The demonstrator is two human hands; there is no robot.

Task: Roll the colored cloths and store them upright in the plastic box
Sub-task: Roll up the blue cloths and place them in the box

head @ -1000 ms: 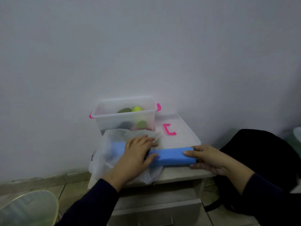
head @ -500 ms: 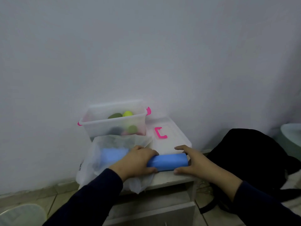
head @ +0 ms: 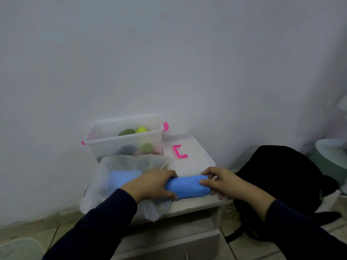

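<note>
- One clear plastic bag (head: pixel 97 186) hangs over the left edge of the small white cabinet (head: pixel 195 203); a second patch of blue cloth (head: pixel 122 178) shows through it.
- One plastic box (head: pixel 124 145) with pink latches stands at the back left against the wall, open-topped. I count four rolled cloths (head: pixel 141 130) inside — dark green, yellow, light green and a dim pink one low down; a darker shape beside them is too murky to name.
- One left hand (head: pixel 153 183) has its fingers curled over the left end of the blue roll (head: pixel 187 186), thumb underneath.
- One blue roll lies lengthwise along the cabinet's front edge, nearly at the lip.
- One lid (head: pixel 189 158) with a pink clip lies flat behind the roll, right of the box.
- One right hand (head: pixel 223 182) pinches the roll's right end, fingers on top and thumb at the front.
- One black bag (head: pixel 281 181) sits on the floor just right of the cabinet.
- Against a second ago, the cloth is rounder and shorter, and both hands have moved from lying flat on it to gripping its ends.
</note>
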